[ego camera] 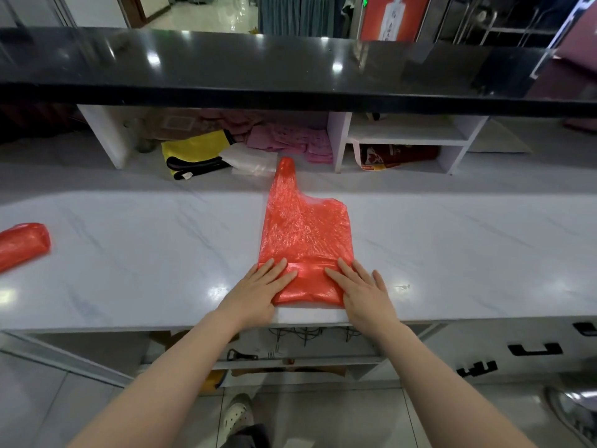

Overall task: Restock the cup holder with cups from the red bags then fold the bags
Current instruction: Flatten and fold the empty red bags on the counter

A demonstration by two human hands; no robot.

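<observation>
White marble-look counter [129, 253] with a red bag [303, 234] being folded.
Left hand [258, 287] and right hand [361, 291] press flat, apart, on the bag's folded near end; its long axis runs straight away, handle farthest. Another red bag [22, 245] lies far left.

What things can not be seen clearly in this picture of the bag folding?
1. Second red bag, head view: cut off by the left edge, so its full shape is unknown.
2. Red bag on the white counter: the left hand and right hand cover its near corners.
3. Cup holder and cups: not in the picture.
4. Shelf items under the black countertop: shadowed, blurred.
</observation>
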